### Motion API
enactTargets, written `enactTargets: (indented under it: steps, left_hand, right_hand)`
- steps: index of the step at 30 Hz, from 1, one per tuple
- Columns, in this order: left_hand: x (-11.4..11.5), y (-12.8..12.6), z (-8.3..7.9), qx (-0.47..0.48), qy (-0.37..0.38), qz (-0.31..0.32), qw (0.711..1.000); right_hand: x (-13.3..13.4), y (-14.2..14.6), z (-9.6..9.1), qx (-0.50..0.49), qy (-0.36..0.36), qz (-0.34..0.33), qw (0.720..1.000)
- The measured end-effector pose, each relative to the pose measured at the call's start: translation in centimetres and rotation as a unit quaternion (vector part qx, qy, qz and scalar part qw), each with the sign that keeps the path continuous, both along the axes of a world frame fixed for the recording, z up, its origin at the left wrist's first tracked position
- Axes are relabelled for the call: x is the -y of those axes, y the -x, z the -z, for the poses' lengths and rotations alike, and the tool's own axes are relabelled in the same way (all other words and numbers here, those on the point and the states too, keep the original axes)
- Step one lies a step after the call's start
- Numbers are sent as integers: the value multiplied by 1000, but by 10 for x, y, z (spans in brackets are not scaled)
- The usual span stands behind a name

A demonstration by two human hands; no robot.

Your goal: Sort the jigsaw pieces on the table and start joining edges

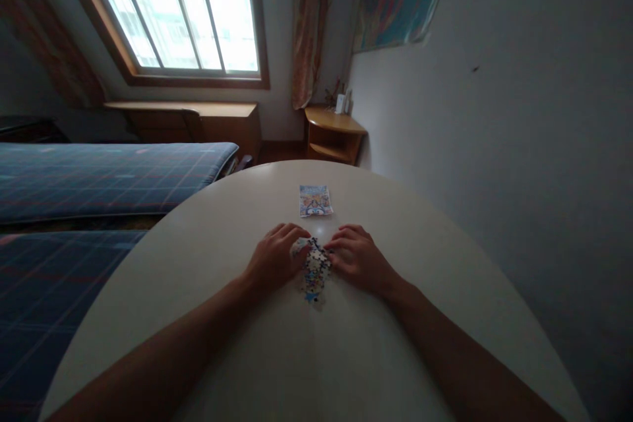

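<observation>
A small heap of jigsaw pieces [315, 271] lies on the white round table [208, 257] between my two hands. My left hand [274, 258] rests palm down on the heap's left side, fingers curled over some pieces at its top. My right hand [357, 257] lies on the right side, its fingertips bent and touching the heap's upper edge. Beyond the hands lies a small colourful picture card [315, 200], flat on the table and apart from the heap.
A grey wall [494, 112] runs close along the table's right side. To the left are blue plaid mattresses [99, 175]. At the back stand a wooden corner shelf [332, 135], a low wooden desk [198, 120] and a window [182, 10].
</observation>
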State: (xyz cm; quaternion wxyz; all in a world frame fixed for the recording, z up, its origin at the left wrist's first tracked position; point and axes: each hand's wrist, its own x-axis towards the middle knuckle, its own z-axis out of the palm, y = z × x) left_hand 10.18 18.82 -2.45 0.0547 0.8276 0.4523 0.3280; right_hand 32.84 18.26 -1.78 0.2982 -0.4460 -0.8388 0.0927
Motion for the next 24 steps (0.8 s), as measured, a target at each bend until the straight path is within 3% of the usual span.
enactTargets:
  steps: [6,15,24]
  left_hand:
    - [5,-4,0,-29,29,78,996]
    - [0,-2,4,-13,23,92,995]
    - [-4,-2,6,-11,31,68,997]
  right_hand:
    - [-3,-3,3,-26,12,-3,1000]
    - [-3,-1,0,-86,34,-8,996]
    - [-13,-7,3,-84,-44,118,988]
